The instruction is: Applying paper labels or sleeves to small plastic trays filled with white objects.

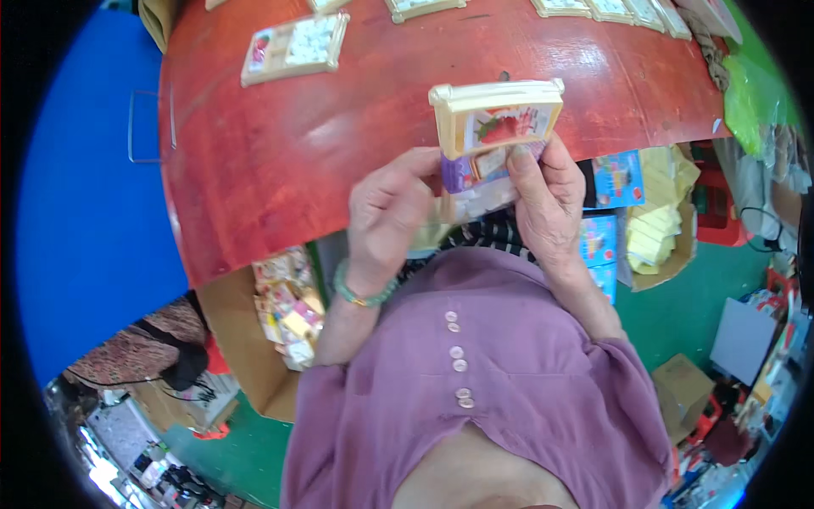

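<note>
Right hand [547, 191] pinches cream case [496, 96] and purple packet [458, 173]; left hand [386, 212] (blurred, I cannot tell its grip) would best steady the left edge.

A broad stretch of red counter [254, 161] lies open left of the hands [386, 216], while a cream tray [278, 61] at upper left and more trays [428, 10] farther back obstruct passage.

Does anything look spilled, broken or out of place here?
Nothing looks clearly spilled or broken, including the cream case by the right hand. Slightly odd: dark specks mark the red tabletop, and small pieces lie jumbled in the left cardboard box, though that may be ordinary storage.
</note>
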A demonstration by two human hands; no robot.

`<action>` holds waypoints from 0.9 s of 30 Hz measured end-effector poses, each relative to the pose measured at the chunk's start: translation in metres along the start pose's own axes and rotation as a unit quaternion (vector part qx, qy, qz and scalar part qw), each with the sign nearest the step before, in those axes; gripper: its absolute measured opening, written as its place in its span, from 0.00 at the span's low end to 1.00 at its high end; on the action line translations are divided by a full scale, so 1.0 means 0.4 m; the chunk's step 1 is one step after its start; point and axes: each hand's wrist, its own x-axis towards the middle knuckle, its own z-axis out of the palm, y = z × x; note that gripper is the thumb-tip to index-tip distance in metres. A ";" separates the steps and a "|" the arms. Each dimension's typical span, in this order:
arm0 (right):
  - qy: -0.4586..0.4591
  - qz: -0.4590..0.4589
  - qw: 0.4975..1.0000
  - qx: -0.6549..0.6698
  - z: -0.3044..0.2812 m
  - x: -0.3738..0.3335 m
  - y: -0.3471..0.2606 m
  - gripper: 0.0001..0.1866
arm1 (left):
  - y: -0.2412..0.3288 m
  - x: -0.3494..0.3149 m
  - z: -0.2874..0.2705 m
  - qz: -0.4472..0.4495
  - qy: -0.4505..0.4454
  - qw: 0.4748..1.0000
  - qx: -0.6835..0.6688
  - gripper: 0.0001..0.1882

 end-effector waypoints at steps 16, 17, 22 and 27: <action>-0.033 -0.194 0.945 -0.260 -0.028 -0.012 -0.062 0.16 | -0.015 -0.003 0.029 0.149 0.004 0.961 0.234 0.08; -0.044 -0.189 0.946 -0.261 -0.042 -0.008 -0.066 0.16 | -0.017 -0.003 0.027 0.165 -0.029 0.969 0.183 0.09; -0.085 -0.216 0.925 -0.300 -0.074 -0.040 -0.080 0.17 | 0.013 0.014 0.017 0.281 -0.186 0.889 0.309 0.16; -0.125 -0.311 0.882 -0.330 -0.103 -0.048 -0.085 0.15 | 0.020 0.000 0.027 0.307 -0.208 0.854 0.364 0.18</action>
